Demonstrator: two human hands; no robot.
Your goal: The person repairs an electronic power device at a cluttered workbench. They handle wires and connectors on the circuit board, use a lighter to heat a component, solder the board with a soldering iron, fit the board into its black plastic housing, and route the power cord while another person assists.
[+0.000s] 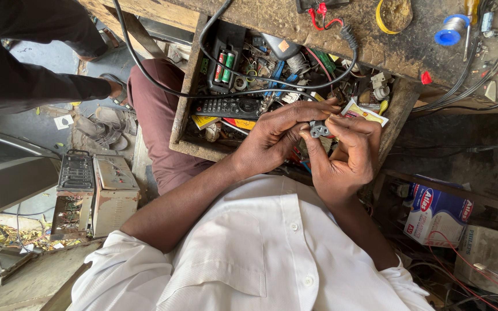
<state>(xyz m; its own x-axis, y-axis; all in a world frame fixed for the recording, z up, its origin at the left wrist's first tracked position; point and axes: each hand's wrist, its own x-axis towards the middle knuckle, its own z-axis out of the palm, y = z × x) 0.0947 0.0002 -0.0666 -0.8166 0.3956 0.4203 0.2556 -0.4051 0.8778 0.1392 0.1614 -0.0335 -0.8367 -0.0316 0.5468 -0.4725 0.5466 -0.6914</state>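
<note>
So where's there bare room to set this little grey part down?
The benchtop has a bare strip between the red clips and the blue solder spool. The open drawer is packed: remote, batteries, wires. Both hands, left and right, pinch the grey part above it.

A small grey plastic part (319, 130) is seen between the fingers. A black remote control (230, 107) with pale buttons, green-labelled batteries (224, 66), a blue solder spool (450, 30), a white buttoned shirt (260, 253) and maroon trousers (159, 124) are shown.
</note>
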